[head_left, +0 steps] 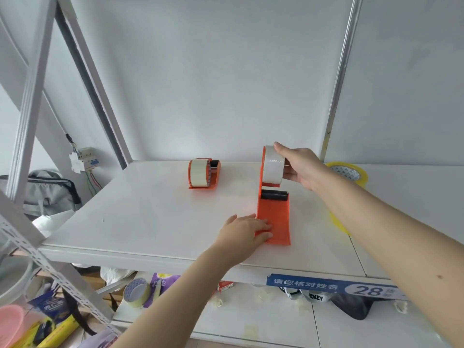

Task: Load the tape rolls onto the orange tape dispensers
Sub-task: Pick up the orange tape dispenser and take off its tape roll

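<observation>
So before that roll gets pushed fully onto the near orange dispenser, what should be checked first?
1. Near dispenser held steady: ok, left hand presses flat on its base.
2. Right hand has a grip on the tape roll: ok.
3. Roll seated on the hub: cannot tell, hub is hidden.
4. Black roller free of tape: ok.
5. Far dispenser loaded: ok, a roll sits in it.
6. Yellow spare roll out of the way: ok, behind the right arm.
</observation>
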